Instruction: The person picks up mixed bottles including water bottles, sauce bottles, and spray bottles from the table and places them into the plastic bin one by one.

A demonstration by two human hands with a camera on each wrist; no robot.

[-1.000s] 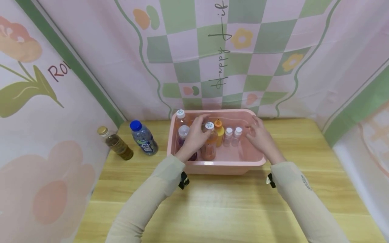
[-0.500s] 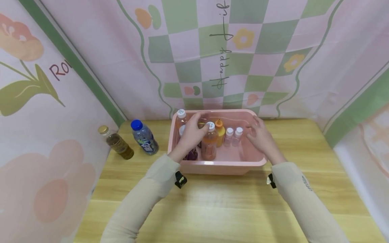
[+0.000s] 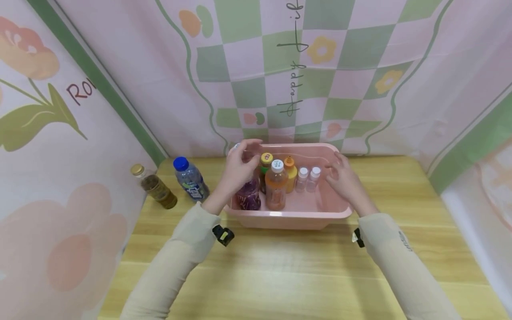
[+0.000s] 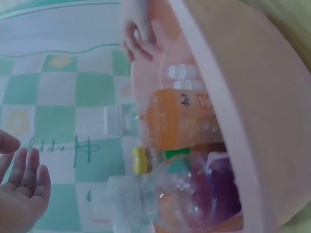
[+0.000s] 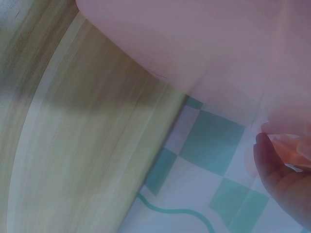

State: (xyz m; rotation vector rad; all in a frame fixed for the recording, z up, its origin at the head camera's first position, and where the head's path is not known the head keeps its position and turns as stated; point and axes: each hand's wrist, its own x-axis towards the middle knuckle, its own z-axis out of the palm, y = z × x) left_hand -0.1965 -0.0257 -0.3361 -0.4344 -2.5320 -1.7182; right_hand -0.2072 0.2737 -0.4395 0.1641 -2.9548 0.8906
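A pink tub (image 3: 288,214) stands on the wooden table and holds several upright bottles. Among them are a purple one (image 3: 249,196), a yellow-capped one (image 3: 266,159), an orange one with a white cap (image 3: 276,189), an amber one (image 3: 290,172) and two small white-capped ones (image 3: 308,177). My left hand (image 3: 241,163) hovers over the tub's back left corner above the purple bottle. In the left wrist view its fingers (image 4: 22,191) are straight and hold nothing. My right hand (image 3: 342,176) lies relaxed inside the tub by its right wall, empty.
Left of the tub stand a blue-capped water bottle (image 3: 190,181) and a gold-capped bottle of brown tea (image 3: 154,187). Patterned cloth walls close in the table at the back and both sides. Bare wood lies in front of the tub.
My left hand has left the orange bottle and moved left and back, uncovering the yellow-capped bottle. The right hand has hardly moved.
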